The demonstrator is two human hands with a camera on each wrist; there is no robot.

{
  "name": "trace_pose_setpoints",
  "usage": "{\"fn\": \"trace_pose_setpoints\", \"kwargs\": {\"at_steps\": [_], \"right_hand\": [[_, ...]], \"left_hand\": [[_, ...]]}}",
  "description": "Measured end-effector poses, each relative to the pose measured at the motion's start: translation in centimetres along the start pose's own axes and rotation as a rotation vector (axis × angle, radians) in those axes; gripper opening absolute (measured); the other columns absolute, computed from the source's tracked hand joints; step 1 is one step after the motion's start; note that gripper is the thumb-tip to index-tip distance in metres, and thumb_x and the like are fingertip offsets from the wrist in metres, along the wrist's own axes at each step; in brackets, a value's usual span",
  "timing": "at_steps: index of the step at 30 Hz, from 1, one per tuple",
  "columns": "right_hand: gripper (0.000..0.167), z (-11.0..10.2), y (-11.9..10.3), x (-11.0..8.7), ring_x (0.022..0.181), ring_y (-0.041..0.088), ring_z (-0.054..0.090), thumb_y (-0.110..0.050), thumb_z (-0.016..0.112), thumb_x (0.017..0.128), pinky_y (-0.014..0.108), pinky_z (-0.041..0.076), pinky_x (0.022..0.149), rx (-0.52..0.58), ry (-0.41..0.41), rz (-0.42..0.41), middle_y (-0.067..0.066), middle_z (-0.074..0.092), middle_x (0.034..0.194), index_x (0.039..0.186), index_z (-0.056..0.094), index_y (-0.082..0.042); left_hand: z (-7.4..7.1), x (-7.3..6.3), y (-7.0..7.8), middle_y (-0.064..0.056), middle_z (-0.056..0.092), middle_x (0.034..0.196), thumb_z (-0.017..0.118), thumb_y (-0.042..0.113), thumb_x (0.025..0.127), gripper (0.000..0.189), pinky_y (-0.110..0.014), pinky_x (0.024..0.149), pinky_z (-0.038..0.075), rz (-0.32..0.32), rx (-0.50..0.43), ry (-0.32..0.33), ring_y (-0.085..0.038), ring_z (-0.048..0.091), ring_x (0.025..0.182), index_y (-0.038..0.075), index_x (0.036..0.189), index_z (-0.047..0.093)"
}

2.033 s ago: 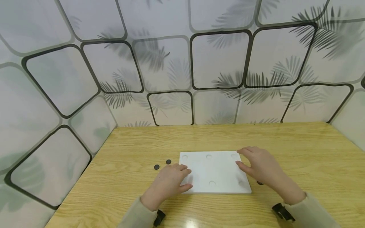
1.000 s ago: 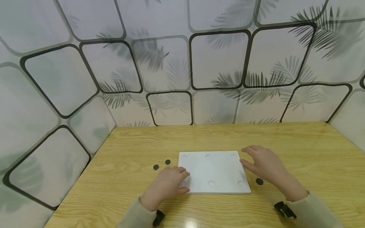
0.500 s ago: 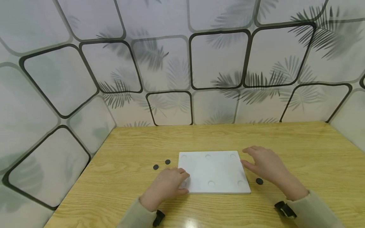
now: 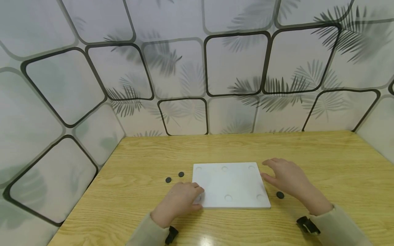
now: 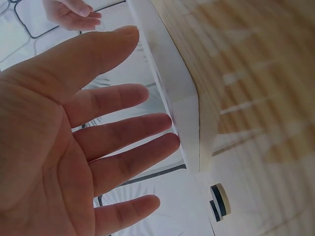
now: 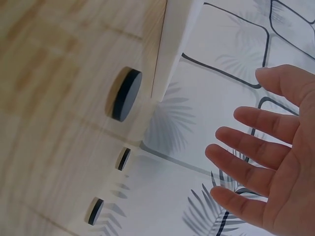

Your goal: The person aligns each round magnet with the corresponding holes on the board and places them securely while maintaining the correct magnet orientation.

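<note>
- Your left hand (image 4: 179,198) is released: the left wrist view shows its fingers extended and apart, palm bare.
- Your right hand (image 4: 287,177) is released too, with its thumb and fingers spread in the right wrist view.
- The white board (image 4: 237,182) lies flat on the surface (image 4: 147,212), between your two hands.
- From the head view, your left fingertips overlap the board's near left part; you cannot tell whether they touch it.
- Your right thumb and fingertips point at the board's right edge, just beside it.
- Round dents (image 4: 228,197) mark the board: a row of three ahead of your left hand's level, and more along the edge nearer you, one of them partly behind your left fingers.
- Two dark discs (image 4: 168,180) lie just beyond your left hand, toward its left, near each other but apart.
- Another disc (image 4: 280,195) lies on the near side of your right hand, between your forearm and the board; the right wrist view shows two more discs (image 6: 124,159) farther off.
- Pale sleeves (image 4: 338,223) and black straps (image 4: 307,225) sit behind your hands.
- Beyond both hands stands a leaf-patterned wall (image 4: 237,65).
</note>
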State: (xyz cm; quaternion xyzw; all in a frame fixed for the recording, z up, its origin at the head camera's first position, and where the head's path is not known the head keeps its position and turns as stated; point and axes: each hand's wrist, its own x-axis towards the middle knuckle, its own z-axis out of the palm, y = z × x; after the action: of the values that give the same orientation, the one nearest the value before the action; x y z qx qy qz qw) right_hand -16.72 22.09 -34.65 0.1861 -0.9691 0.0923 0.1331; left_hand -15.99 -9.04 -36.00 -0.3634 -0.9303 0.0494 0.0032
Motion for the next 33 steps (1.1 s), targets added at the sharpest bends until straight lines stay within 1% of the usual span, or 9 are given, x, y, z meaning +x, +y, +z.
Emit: {"fn": "trace_pose_setpoints", "kwargs": {"at_steps": [9, 18, 33], "right_hand": [[0.035, -0.1, 0.1, 0.0, 0.081, 0.031, 0.059, -0.025, 0.068, 0.077, 0.045, 0.046, 0.065, -0.003, -0.023, 0.004, 0.016, 0.061, 0.097, 0.102, 0.061, -0.001], [0.034, -0.1, 0.2, -0.2, 0.081, 0.030, 0.058, -0.025, 0.069, 0.075, 0.044, 0.046, 0.065, 0.002, -0.026, 0.004, 0.014, 0.061, 0.094, 0.099, 0.062, -0.001], [0.033, -0.6, 0.8, -1.4, 0.084, 0.033, 0.058, -0.024, 0.068, 0.075, 0.045, 0.046, 0.067, -0.004, -0.047, -0.004, 0.017, 0.060, 0.098, 0.097, 0.062, -0.001]], "left_hand": [[-0.1, 0.0, 0.0, 0.008, 0.056, 0.081, 0.069, 0.040, 0.073, 0.032, -0.026, 0.058, 0.040, 0.008, 0.000, -0.012, -0.006, 0.051, 0.068, 0.018, 0.096, 0.063], [-0.1, -0.1, 0.1, 0.008, 0.055, 0.079, 0.070, 0.039, 0.072, 0.031, -0.025, 0.056, 0.039, 0.012, 0.018, 0.004, -0.006, 0.051, 0.067, 0.017, 0.093, 0.063], [-0.2, 0.0, 0.1, 0.008, 0.056, 0.082, 0.071, 0.038, 0.071, 0.033, -0.027, 0.059, 0.040, -0.012, -0.019, -0.050, -0.007, 0.051, 0.070, 0.018, 0.096, 0.063]]}}
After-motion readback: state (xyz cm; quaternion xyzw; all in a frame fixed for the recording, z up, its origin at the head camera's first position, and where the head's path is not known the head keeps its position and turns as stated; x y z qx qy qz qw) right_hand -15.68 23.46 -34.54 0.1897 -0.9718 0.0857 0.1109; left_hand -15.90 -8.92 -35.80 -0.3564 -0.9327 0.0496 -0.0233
